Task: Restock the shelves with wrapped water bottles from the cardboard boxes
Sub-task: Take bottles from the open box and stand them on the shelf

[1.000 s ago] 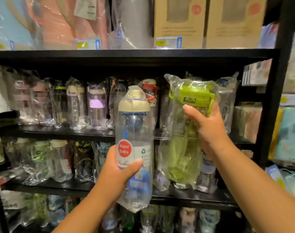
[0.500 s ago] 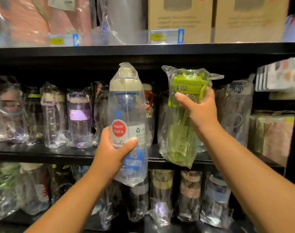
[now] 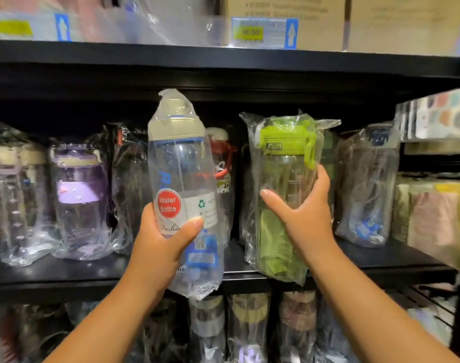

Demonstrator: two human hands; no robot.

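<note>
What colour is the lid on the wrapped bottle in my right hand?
Lime green plastic lid, head view.

The top-shelf boxes [image 3: 284, 9] are cut off above, and the lower-shelf bottles [image 3: 250, 323] are blurred.

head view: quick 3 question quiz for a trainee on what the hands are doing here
1. True or false: the left hand and the right hand each grip a wrapped bottle.
2. The red sticker on the beige-capped bottle reads: A) Water Bottle B) Sale C) Fragile
3. Fill in: the right hand's bottle has a ___ lid.
Key: 1 true; 2 A; 3 green.
</note>
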